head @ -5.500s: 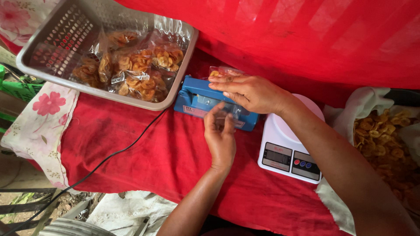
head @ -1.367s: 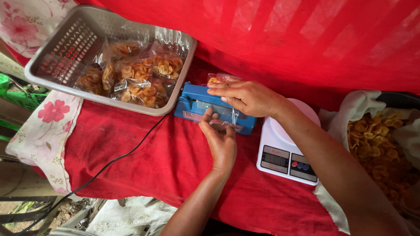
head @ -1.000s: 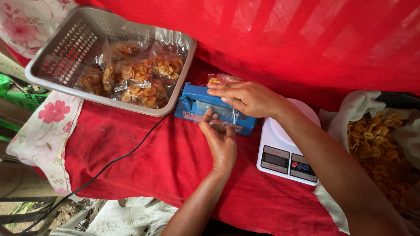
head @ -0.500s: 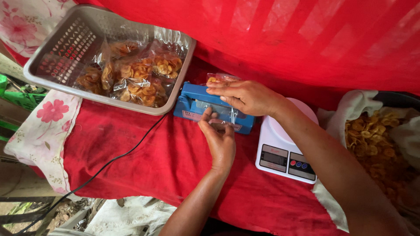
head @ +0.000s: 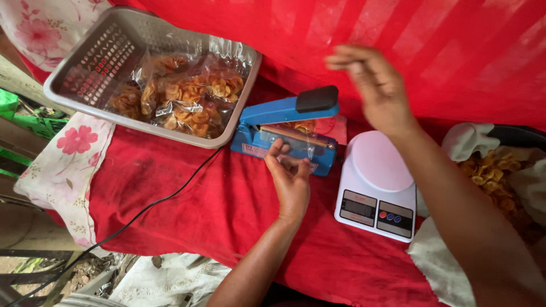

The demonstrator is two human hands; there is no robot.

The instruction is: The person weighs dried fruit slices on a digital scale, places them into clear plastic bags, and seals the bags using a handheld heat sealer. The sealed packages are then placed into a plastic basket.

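Observation:
A blue heat sealer [head: 267, 136] stands on the red cloth with its black-knobbed arm [head: 296, 108] raised. A clear plastic bag of yellow chips [head: 301, 139] lies across its sealing bar. My left hand [head: 291, 179] pinches the near edge of that bag from the front. My right hand [head: 372, 88] hovers blurred in the air above and behind the sealer, fingers spread, holding nothing.
A grey plastic basket [head: 85, 57] at the back left holds several sealed chip bags [head: 182, 99]. A white digital scale [head: 376, 185] sits right of the sealer. Loose chips [head: 492, 176] lie on white cloth at the far right. A black cord [head: 142, 213] runs toward the front left.
My right hand has let go of the sealer arm and risen up to the right. The arm has sprung open. My left hand still grips the bag.

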